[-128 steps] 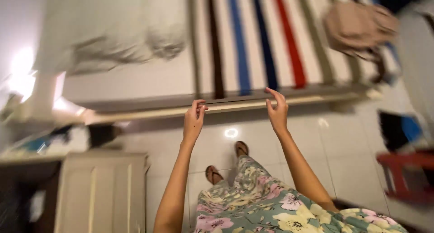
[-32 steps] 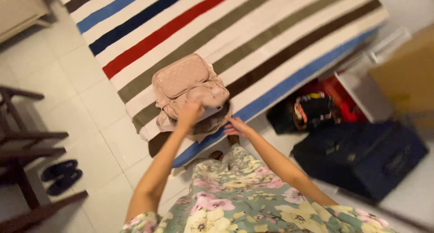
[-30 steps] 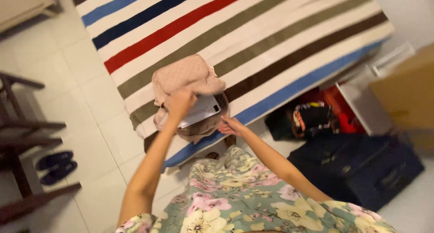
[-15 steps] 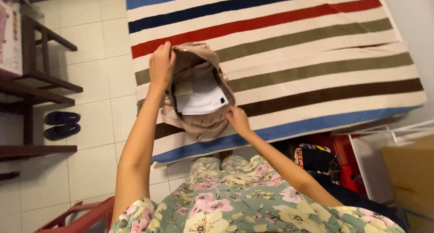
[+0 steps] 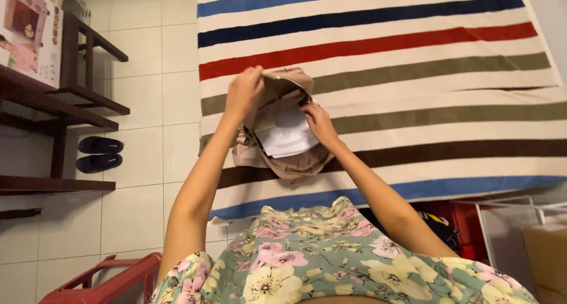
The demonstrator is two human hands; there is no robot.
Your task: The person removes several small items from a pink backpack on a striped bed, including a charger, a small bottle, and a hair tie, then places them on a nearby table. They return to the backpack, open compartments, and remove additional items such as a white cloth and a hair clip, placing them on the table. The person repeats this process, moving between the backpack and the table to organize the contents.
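Observation:
A beige-pink backpack point(image 5: 295, 162) lies open on the striped bedspread point(image 5: 413, 74) near the bed's front edge. My left hand point(image 5: 243, 93) grips the upper rim of the bag's opening and holds it up. My right hand point(image 5: 319, 123) reaches into the opening and touches white papers point(image 5: 283, 140) that stand inside the bag. I cannot tell whether the right fingers pinch the papers or only rest on them.
A dark wooden shelf unit point(image 5: 59, 97) stands at the left, with dark slippers point(image 5: 99, 153) under it on the white tiled floor. A red plastic stool point(image 5: 100, 280) is at the bottom left. A white wire rack point(image 5: 514, 221) and a cardboard box point(image 5: 546, 257) sit at the right.
My right hand has moved from the bag's lower rim up into the opening, onto the papers. My left hand still holds the upper rim. The view has shifted right.

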